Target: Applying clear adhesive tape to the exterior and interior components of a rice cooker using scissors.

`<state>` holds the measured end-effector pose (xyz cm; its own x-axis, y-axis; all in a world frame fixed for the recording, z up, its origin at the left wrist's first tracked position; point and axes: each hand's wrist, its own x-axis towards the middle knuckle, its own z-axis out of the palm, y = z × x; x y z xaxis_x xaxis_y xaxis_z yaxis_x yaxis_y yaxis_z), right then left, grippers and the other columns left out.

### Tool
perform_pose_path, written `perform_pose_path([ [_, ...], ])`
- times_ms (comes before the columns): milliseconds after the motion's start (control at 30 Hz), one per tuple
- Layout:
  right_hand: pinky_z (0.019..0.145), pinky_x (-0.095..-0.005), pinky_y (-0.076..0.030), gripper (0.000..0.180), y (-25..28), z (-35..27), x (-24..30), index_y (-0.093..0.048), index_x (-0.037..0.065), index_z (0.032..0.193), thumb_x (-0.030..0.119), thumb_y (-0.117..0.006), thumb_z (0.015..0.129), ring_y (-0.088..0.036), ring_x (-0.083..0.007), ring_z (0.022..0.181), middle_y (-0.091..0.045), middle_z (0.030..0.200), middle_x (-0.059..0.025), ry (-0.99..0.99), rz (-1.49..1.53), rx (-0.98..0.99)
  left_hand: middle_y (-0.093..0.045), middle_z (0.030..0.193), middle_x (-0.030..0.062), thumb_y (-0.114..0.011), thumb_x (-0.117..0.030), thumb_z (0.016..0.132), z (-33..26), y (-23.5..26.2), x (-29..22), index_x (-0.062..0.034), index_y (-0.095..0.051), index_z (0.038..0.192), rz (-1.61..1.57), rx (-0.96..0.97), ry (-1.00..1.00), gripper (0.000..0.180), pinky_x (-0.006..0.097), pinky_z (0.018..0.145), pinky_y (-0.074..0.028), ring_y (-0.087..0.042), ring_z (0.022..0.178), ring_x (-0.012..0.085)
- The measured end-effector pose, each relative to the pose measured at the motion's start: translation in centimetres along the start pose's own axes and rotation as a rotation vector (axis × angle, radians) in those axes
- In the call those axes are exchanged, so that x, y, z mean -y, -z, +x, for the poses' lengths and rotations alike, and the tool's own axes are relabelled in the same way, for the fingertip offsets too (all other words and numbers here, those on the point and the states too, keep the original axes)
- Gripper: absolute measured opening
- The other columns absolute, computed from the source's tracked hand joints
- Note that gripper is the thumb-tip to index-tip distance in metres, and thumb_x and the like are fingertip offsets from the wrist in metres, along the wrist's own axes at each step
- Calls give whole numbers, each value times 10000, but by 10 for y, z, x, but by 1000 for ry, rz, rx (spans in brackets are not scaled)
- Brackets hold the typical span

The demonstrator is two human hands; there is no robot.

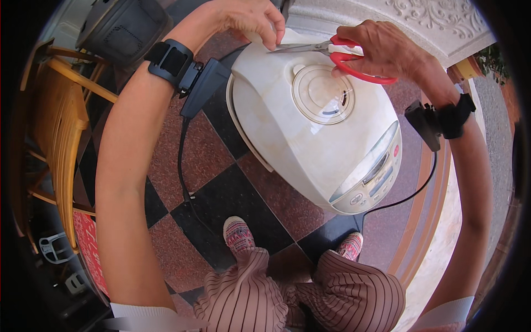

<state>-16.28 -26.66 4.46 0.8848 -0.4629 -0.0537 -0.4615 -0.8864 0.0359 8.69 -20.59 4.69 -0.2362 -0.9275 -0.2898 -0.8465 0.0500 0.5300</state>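
A white rice cooker (296, 144) stands in front of me, its round steam vent (322, 95) on top and its control panel (376, 174) turned toward the near right. In my right hand (390, 50) is a pair of scissors (303, 48) with red handles, held above the cooker's far side. The blades point left and look nearly closed. My left hand (251, 19) is beside their tips at the cooker's far left edge, fingers bent and drawn together. Whatever those fingers hold, if anything, cannot be made out.
Wooden chairs (61, 119) line the left side, with a large dark pot (124, 33) behind them. A carved pale stone base (381, 19) rises at the back. Cables (182, 160) hang from devices strapped to both wrists. My feet (239, 233) rest on checkered tiles.
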Motion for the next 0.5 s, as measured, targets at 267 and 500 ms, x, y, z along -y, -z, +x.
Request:
perform_pose_path([
  [267, 758, -345, -551, 613, 6, 5, -4, -664, 73, 1092, 579, -664, 746, -682, -275, 846, -687, 974, -143, 61, -9, 11, -570, 770, -3, -691, -207, 548, 10, 2, -4, -115, -614, 700, 132, 89, 12, 194, 296, 497, -415, -519, 711, 149],
  [500, 739, -358, -560, 608, 6, 9, -13, -666, 49, 1060, 573, -664, 752, -683, -291, 802, -686, 959, -159, 150, -32, -29, -624, 710, 40, -684, -169, 654, 25, 9, 1, -48, -673, 817, 120, 266, -53, 203, 308, 615, -450, -573, 692, 155],
])
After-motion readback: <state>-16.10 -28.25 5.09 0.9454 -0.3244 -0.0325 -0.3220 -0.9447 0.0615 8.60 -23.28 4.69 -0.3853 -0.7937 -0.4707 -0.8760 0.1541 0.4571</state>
